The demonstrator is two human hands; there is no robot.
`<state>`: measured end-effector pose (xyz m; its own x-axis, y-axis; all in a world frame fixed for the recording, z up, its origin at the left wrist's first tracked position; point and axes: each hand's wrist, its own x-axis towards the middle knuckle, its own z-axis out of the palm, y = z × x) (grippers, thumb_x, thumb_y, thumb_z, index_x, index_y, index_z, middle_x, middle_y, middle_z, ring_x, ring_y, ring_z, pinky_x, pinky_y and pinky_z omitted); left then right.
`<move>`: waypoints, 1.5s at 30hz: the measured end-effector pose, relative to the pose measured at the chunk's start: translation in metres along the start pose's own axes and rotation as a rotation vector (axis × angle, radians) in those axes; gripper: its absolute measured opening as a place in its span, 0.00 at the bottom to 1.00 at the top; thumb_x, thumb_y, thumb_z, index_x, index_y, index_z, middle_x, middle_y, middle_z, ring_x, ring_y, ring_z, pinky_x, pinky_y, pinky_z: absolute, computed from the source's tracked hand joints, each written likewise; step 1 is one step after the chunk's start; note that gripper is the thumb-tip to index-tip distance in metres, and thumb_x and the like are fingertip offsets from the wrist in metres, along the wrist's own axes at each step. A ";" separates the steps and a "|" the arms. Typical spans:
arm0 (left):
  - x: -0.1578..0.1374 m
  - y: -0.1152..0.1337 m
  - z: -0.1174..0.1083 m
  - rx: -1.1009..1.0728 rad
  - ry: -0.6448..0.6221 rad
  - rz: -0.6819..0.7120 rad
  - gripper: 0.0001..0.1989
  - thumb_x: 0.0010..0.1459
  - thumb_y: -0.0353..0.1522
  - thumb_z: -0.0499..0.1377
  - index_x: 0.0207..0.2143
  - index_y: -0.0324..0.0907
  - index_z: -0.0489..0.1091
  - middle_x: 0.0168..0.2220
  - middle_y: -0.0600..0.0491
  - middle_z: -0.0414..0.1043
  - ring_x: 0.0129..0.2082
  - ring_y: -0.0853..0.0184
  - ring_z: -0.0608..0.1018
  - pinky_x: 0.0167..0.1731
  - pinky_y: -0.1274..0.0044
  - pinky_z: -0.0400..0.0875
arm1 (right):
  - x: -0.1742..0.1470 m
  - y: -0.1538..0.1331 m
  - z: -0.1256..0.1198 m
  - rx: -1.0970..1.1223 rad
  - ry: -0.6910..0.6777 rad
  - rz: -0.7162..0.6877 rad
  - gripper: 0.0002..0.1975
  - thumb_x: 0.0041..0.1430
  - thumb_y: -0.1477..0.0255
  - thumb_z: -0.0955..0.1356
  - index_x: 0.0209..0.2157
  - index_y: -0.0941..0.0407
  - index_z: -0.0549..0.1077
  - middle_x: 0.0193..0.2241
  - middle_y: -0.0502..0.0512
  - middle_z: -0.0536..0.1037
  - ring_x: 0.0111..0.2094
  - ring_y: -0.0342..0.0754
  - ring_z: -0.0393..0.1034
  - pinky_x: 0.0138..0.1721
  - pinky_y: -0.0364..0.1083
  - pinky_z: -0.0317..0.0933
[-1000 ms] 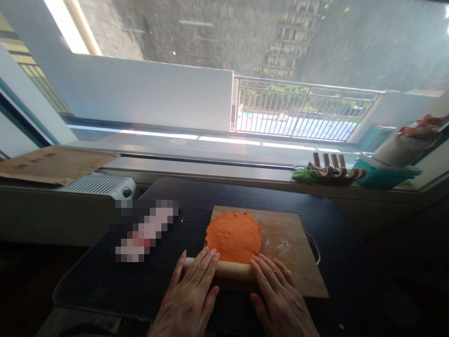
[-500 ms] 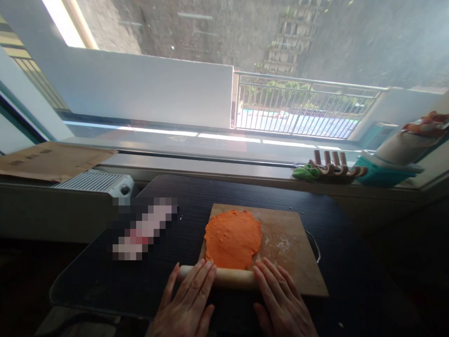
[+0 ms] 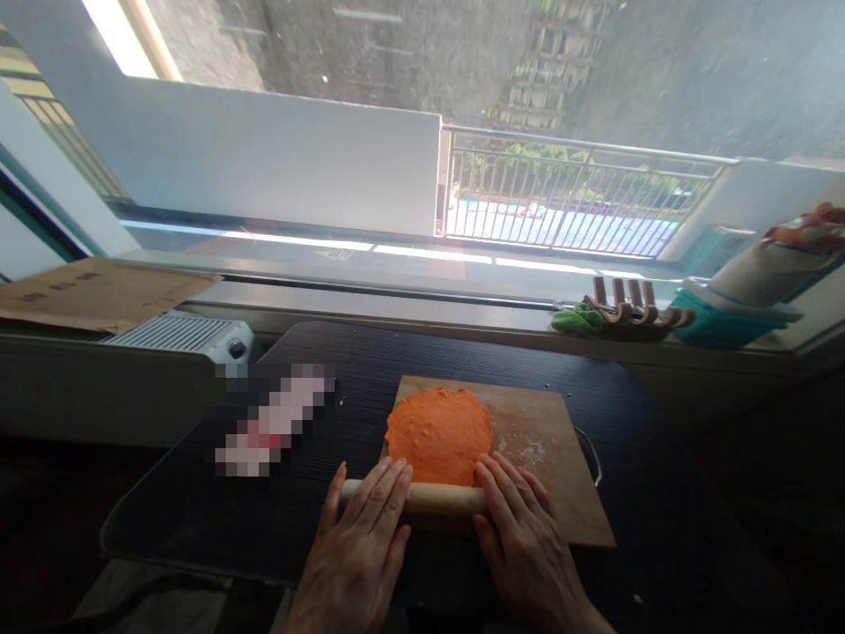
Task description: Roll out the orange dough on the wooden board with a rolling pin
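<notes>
A wooden rolling pin (image 3: 445,499) lies across the near edge of an orange sheet of dough (image 3: 439,436). My left hand (image 3: 366,519) rests on the pin's left end, fingers stretched out flat over it, not wrapped round. On the other end lies my right hand (image 3: 518,511), open too, its fingers extended along the top. The dough is thin, roughly round and bumpy, with a ragged rim. Beneath it is a wooden cutting board (image 3: 574,493) dusted with white flour on the right. My hands hide both ends of the pin in part.
The dark table (image 3: 370,352) carries a blurred-out pinkish object (image 3: 277,423) on the left. A metal handle (image 3: 591,456) sticks out from the board's right side. On the windowsill are a green cloth (image 3: 577,320), brown hooks (image 3: 627,304) and a teal container (image 3: 732,315). Cardboard (image 3: 99,295) covers a heater (image 3: 185,339).
Both hands and the rolling pin have shifted slightly forward, up against the dough's near part. The whole view has tilted a little.
</notes>
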<state>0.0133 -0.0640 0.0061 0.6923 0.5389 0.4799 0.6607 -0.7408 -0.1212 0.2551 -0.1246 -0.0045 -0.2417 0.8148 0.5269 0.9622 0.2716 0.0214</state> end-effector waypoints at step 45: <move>0.130 -0.038 0.022 -0.104 -0.342 -0.461 0.16 0.61 0.34 0.47 0.42 0.40 0.72 0.41 0.45 0.77 0.44 0.57 0.75 0.48 0.65 0.63 | 0.019 0.071 0.026 -0.003 0.109 0.363 0.14 0.65 0.65 0.58 0.46 0.54 0.69 0.36 0.54 0.75 0.38 0.51 0.68 0.39 0.49 0.61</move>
<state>0.0848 0.0431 0.0545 0.4058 0.9012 0.1523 0.8960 -0.4251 0.1281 0.3155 -0.0762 -0.0148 0.1293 0.7985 0.5880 0.9832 -0.0262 -0.1807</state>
